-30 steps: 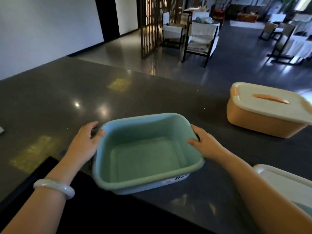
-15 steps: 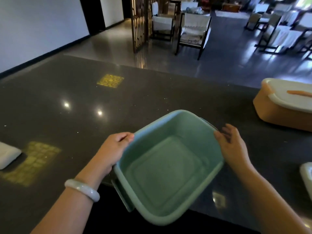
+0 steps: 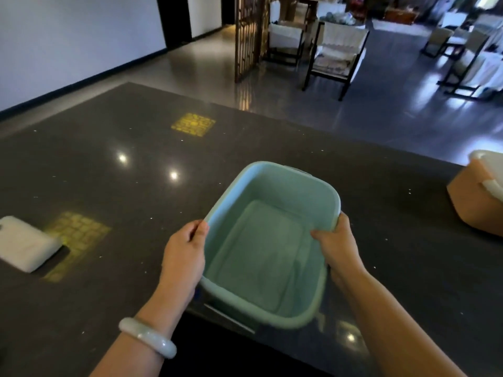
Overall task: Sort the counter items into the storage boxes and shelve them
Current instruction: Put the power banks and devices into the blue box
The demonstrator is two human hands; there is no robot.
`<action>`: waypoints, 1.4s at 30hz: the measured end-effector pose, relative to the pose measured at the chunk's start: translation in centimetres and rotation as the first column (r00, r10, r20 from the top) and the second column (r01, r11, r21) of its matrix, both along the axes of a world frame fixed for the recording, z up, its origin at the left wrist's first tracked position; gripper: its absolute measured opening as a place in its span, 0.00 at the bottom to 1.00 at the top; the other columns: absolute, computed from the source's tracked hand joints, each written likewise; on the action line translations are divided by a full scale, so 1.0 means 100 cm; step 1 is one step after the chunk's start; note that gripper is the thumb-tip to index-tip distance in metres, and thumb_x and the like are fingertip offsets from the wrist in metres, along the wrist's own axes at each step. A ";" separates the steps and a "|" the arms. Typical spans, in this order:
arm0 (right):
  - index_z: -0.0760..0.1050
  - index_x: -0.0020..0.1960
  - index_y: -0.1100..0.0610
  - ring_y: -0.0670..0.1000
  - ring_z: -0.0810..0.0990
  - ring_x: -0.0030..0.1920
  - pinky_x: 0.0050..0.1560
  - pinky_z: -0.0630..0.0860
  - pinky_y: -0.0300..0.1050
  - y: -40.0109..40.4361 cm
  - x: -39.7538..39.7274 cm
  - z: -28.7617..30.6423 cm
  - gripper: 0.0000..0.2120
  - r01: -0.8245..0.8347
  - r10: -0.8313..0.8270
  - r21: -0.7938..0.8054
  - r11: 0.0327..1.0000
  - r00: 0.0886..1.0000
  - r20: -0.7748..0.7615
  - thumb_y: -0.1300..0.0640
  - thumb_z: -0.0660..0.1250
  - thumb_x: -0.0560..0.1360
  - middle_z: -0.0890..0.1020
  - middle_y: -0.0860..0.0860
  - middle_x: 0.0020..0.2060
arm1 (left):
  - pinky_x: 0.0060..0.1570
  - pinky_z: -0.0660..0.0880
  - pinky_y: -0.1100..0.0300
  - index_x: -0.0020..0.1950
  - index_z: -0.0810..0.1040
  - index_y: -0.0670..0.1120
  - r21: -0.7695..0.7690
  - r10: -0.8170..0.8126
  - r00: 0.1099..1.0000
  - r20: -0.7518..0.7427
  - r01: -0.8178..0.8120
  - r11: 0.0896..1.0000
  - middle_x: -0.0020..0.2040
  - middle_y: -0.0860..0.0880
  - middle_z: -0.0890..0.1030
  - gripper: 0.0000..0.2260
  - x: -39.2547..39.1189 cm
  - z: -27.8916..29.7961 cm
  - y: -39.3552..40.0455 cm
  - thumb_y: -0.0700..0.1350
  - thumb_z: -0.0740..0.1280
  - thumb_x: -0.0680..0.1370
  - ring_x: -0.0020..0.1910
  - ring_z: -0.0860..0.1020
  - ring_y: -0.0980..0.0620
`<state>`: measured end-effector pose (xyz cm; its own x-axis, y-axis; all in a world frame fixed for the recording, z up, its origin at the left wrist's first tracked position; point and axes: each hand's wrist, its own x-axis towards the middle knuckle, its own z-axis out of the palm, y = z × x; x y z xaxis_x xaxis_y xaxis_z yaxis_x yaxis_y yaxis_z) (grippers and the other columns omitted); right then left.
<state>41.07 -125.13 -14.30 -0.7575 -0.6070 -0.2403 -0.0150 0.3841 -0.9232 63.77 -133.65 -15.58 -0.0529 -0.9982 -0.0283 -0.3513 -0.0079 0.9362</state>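
A pale green storage box point(image 3: 268, 248) sits open at the near edge of the dark counter point(image 3: 114, 186), with nothing inside it. The left hand point(image 3: 185, 257) grips its left rim and the right hand point(image 3: 337, 246) clasps its right rim. Well apart at the right edge stands an orange box point(image 3: 473, 205) with a white lid point(image 3: 490, 170); its contents are hidden. A folded white towel point(image 3: 25, 242) lies far left.
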 end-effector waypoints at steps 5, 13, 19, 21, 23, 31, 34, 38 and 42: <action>0.69 0.49 0.48 0.45 0.76 0.40 0.34 0.70 0.40 -0.032 -0.009 0.007 0.15 -0.153 0.156 0.036 0.987 0.984 -0.090 0.67 0.67 0.72 0.78 0.46 0.41 | 0.36 0.63 0.57 0.57 0.79 0.46 -0.011 0.030 0.995 0.095 -0.030 1.000 0.42 0.52 0.78 0.12 0.002 0.002 -0.001 0.48 0.58 0.83 0.39 0.74 0.54; 0.64 0.64 0.54 0.51 0.77 0.46 0.35 0.71 0.42 -0.054 -0.030 0.000 0.23 -0.262 0.268 0.091 0.961 0.962 -0.057 0.65 0.69 0.73 0.77 0.53 0.52 | 0.45 0.66 0.57 0.64 0.76 0.46 0.056 0.057 0.990 0.127 -0.065 0.996 0.52 0.49 0.79 0.17 -0.004 0.008 0.003 0.52 0.55 0.83 0.48 0.74 0.51; 0.62 0.67 0.56 0.54 0.76 0.50 0.39 0.73 0.47 -0.068 -0.038 0.006 0.26 -0.342 0.366 0.198 0.919 0.925 -0.099 0.61 0.70 0.74 0.76 0.55 0.54 | 0.41 0.66 0.56 0.66 0.74 0.47 0.072 0.050 0.980 0.195 -0.065 0.995 0.48 0.50 0.77 0.18 -0.007 0.012 0.010 0.53 0.52 0.83 0.45 0.75 0.50; 0.59 0.70 0.57 0.58 0.76 0.55 0.49 0.74 0.53 -0.073 -0.038 0.012 0.29 -0.372 0.434 0.294 0.880 0.882 -0.182 0.57 0.69 0.74 0.75 0.57 0.58 | 0.41 0.70 0.56 0.66 0.74 0.49 0.092 0.044 0.984 0.172 -0.061 0.994 0.49 0.51 0.78 0.17 -0.006 0.013 0.011 0.54 0.52 0.83 0.45 0.76 0.53; 0.54 0.74 0.60 0.64 0.71 0.63 0.60 0.71 0.59 -0.079 -0.039 0.018 0.35 -0.353 0.524 0.435 0.828 0.764 -0.377 0.51 0.68 0.75 0.69 0.61 0.66 | 0.50 0.75 0.54 0.66 0.73 0.53 0.150 0.032 0.993 0.114 -0.049 0.988 0.52 0.53 0.80 0.17 -0.002 0.013 0.013 0.56 0.53 0.83 0.50 0.78 0.54; 0.63 0.72 0.64 0.63 0.65 0.68 0.69 0.60 0.54 -0.143 0.035 0.072 0.27 -0.541 0.676 0.479 0.692 0.250 -0.694 0.52 0.63 0.78 0.68 0.62 0.69 | 0.62 0.74 0.47 0.61 0.77 0.53 0.213 0.240 0.965 0.103 -0.257 0.943 0.55 0.52 0.81 0.13 0.070 0.004 0.024 0.54 0.58 0.81 0.56 0.79 0.53; 0.66 0.70 0.62 0.63 0.68 0.66 0.66 0.64 0.54 -0.161 0.100 0.081 0.24 -0.646 0.703 0.515 0.564 0.049 -0.709 0.52 0.63 0.78 0.70 0.61 0.67 | 0.61 0.73 0.52 0.62 0.77 0.48 0.184 0.310 0.928 0.204 -0.348 0.920 0.56 0.50 0.81 0.13 0.115 0.007 0.033 0.51 0.59 0.82 0.56 0.78 0.51; 0.66 0.69 0.60 0.61 0.68 0.66 0.64 0.66 0.52 -0.174 0.197 0.086 0.24 -0.709 0.716 0.605 0.364 -0.202 -0.668 0.48 0.62 0.78 0.70 0.58 0.66 | 0.52 0.69 0.60 0.61 0.77 0.47 0.132 0.406 0.843 0.354 -0.474 0.871 0.56 0.49 0.79 0.12 0.176 0.012 0.046 0.50 0.60 0.82 0.56 0.77 0.51; 0.62 0.72 0.57 0.60 0.68 0.67 0.64 0.67 0.53 -0.185 0.280 0.075 0.28 -0.719 0.785 0.675 0.166 -0.318 -0.532 0.45 0.62 0.78 0.69 0.57 0.68 | 0.62 0.70 0.52 0.70 0.69 0.45 0.102 0.470 0.718 0.514 -0.595 0.797 0.68 0.45 0.71 0.20 0.232 0.007 0.052 0.53 0.60 0.81 0.64 0.72 0.46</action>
